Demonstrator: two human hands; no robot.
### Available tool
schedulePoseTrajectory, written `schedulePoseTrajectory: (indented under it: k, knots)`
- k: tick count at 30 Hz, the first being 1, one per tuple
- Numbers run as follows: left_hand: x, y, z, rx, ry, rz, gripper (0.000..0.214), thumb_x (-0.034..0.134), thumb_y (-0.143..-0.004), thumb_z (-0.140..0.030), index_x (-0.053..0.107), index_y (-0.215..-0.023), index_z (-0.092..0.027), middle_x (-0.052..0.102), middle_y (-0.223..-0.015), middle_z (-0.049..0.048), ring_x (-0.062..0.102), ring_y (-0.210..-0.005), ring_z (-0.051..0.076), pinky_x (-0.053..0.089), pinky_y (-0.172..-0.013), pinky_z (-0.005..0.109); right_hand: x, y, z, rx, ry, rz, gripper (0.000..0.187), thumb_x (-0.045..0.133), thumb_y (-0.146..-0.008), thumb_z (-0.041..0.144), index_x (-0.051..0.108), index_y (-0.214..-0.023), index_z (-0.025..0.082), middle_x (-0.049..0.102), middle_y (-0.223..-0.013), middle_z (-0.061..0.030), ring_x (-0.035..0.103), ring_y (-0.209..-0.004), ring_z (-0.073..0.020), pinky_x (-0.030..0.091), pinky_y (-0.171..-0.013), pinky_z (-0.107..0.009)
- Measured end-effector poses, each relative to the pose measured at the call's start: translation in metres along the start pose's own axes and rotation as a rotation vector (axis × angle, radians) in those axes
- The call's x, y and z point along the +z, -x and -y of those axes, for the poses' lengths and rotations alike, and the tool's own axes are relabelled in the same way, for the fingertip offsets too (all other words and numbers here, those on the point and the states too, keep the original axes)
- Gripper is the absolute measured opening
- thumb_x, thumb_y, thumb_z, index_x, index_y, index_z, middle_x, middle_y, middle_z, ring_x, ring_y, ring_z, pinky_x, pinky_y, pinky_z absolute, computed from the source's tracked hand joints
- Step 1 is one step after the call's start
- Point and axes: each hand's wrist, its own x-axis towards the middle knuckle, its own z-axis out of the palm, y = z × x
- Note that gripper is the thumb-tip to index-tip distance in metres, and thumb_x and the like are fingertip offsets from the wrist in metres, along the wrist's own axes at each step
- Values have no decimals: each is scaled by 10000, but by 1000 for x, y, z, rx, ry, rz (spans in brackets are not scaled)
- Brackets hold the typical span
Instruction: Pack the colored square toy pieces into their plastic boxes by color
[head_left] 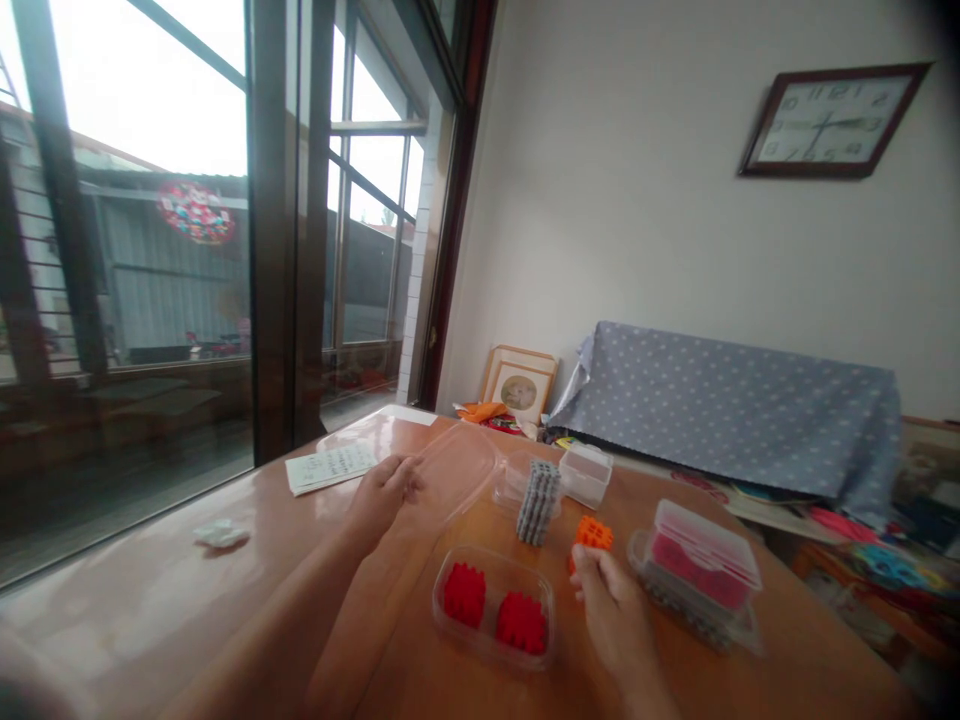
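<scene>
My left hand [386, 492] is at the left edge of a clear plastic lid [465, 465], its fingers curled closed on the rim. My right hand [611, 592] is closed around the lower part of an orange block piece [595, 533], whose studded top shows above the fingers. Between my hands sits a clear plastic box [491, 652] with two red toothed block pieces, one at its left [465, 594] and one at its right [522, 622]. A grey stack of toothed blocks [538, 502] stands upright behind it.
At right, a clear box of pink-red pieces [705, 550] rests on another container with grey pieces. An empty-looking clear box [586, 475] stands behind the grey stack. Written paper [330, 467] and a small crumpled packet [221, 533] lie left. A window borders the table [285, 540].
</scene>
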Motion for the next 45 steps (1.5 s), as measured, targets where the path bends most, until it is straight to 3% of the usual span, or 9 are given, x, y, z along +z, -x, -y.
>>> schedulePoseTrajectory:
  k: [3, 6, 12, 17, 24, 30, 36, 41, 45]
  knots:
    - [9, 12, -22, -46, 177, 160, 482, 529, -913, -594, 684, -992, -144, 701, -720, 34, 535, -524, 120, 402, -527, 241, -3, 4, 12, 23, -91, -21, 578, 474, -895, 729, 689, -935, 194, 688, -816, -46, 634, -789, -226, 472, -732, -320]
    - [22, 23, -32, -65, 182, 309, 458, 563, -902, -581, 691, -915, -142, 679, -687, 23, 501, -511, 106, 377, -512, 231, -5, 7, 21, 88, -157, -8, 581, 500, -885, 729, 697, -1007, 197, 708, -883, -48, 627, -777, -205, 461, -710, -297]
    - [49, 36, -22, -78, 144, 489, 459, 546, -914, -591, 676, -891, -152, 663, -705, 15, 508, -539, 114, 381, -523, 233, 2, 15, 31, 104, -260, 159, 526, 568, -881, 645, 699, -1096, 183, 692, -864, -36, 598, -721, -181, 445, -662, -278]
    - [61, 37, -8, -29, 51, 436, 411, 533, -917, -552, 669, -879, -166, 638, -762, 6, 532, -630, 135, 405, -594, 250, 11, 15, 22, 98, -205, 208, 593, 645, -827, 514, 605, -1287, 142, 554, -643, 53, 538, -584, -159, 426, -601, -275]
    - [64, 36, 14, 38, -175, 287, 438, 449, -936, -546, 545, -691, -195, 520, -664, -16, 528, -689, 165, 375, -635, 264, 16, 8, 4, 119, -85, 160, 547, 615, -823, 472, 611, -1256, 138, 544, -662, 46, 552, -592, -168, 415, -571, -273]
    - [56, 45, 20, 19, -269, 347, 436, 488, -906, -547, 572, -658, -199, 538, -611, -15, 517, -617, 166, 319, -587, 271, 22, 8, -2, 110, -11, 139, 486, 637, -809, 397, 628, -1225, 145, 546, -652, 53, 560, -585, -162, 426, -575, -272]
    - [56, 45, 26, -32, -348, 372, 322, 534, -870, -453, 702, -930, -185, 720, -791, 53, 651, -765, 220, 393, -651, 277, 25, 8, -5, 117, 65, 154, 444, 639, -834, 373, 639, -1219, 152, 571, -684, 38, 585, -612, -160, 421, -573, -259]
    - [56, 46, 20, -1, -367, 453, 273, 484, -875, -384, 644, -754, -199, 662, -680, 14, 600, -657, 182, 329, -590, 270, 24, 8, -6, 146, 123, 143, 415, 666, -837, 385, 657, -1196, 176, 622, -690, 24, 581, -605, -150, 405, -566, -241]
    - [57, 46, 16, -20, -336, 443, 282, 495, -848, -384, 590, -662, -194, 601, -619, -2, 541, -604, 162, 293, -565, 274, 24, 11, -1, 156, 108, 203, 326, 612, -873, 408, 680, -1102, 187, 641, -680, 17, 573, -579, -146, 396, -548, -240]
